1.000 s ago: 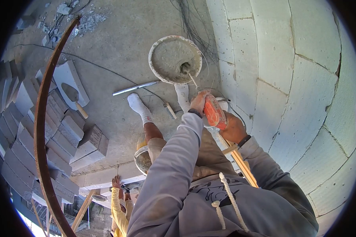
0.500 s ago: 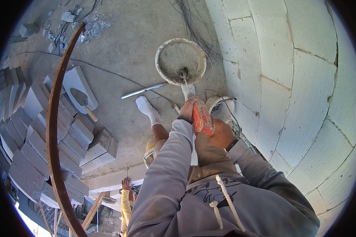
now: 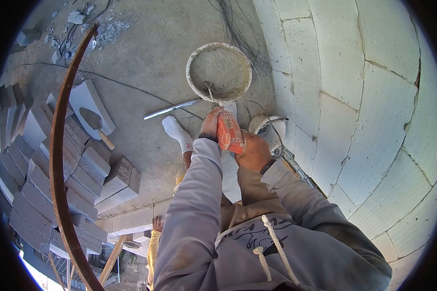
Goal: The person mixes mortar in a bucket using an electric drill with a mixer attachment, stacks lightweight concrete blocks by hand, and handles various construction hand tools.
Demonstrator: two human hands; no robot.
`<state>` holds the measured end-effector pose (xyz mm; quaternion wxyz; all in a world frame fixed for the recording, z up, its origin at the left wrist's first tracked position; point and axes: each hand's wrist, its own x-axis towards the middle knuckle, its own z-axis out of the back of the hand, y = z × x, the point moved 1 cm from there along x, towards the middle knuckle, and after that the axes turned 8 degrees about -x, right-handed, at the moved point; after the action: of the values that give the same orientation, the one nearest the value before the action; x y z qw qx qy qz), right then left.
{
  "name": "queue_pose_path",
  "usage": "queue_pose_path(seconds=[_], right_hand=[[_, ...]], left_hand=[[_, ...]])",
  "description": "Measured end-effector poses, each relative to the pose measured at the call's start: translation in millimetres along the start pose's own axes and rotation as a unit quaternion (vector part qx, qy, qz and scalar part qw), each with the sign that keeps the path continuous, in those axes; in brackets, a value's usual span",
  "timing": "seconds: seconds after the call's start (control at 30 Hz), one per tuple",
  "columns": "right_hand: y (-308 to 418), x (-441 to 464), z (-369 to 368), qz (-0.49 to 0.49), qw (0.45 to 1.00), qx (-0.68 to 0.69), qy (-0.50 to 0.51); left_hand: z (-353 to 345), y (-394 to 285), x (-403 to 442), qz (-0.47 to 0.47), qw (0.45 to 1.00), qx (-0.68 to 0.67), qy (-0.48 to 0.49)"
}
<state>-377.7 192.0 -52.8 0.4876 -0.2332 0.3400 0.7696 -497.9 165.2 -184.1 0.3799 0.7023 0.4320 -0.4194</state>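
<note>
My left hand is wrapped round the front of an orange-red power drill. My right hand grips the drill's rear end; its fingers are partly hidden. From the drill a thin mixing rod runs down into grey wet mortar. The mortar fills a round bucket with a crusted rim. The rod's lower end is sunk in the mix near the bucket's near left side.
A white block wall rises on the right. Beside my right hand stands a second bucket with a cable. A metal bar lies left of the mortar bucket. Stacked blocks, a trowel, and another person's yellow sleeve are left.
Both hands and the drill have shifted left. The rod has moved from the bucket's near right side to its near left side.
</note>
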Motion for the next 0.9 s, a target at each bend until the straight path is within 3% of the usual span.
queue_pose_path(seconds=[0.2, 0.37, 0.5, 0.6, 0.73, 0.9], right_hand=[[-5, 16, 21, 0.026, 0.998, -0.032, -0.04], [-9, 35, 36, 0.043, 0.996, -0.044, -0.06], [-8, 49, 46, 0.053, 0.994, -0.049, -0.078], [-7, 56, 59, 0.033, 0.997, -0.062, -0.04], [-12, 62, 68, 0.039, 0.996, -0.069, -0.047], [-15, 65, 73, 0.024, 0.997, -0.066, -0.039]], left_hand=[[-14, -10, 8, -0.074, 0.995, 0.0, 0.07], [-33, -26, 22, -0.034, 0.996, -0.031, 0.072], [-51, -42, 22, -0.089, 0.993, -0.001, 0.079], [-67, -49, 14, -0.009, 0.998, -0.021, 0.059], [-71, -49, 32, -0.099, 0.991, 0.006, 0.093], [-77, -48, 32, -0.119, 0.988, 0.035, 0.096]])
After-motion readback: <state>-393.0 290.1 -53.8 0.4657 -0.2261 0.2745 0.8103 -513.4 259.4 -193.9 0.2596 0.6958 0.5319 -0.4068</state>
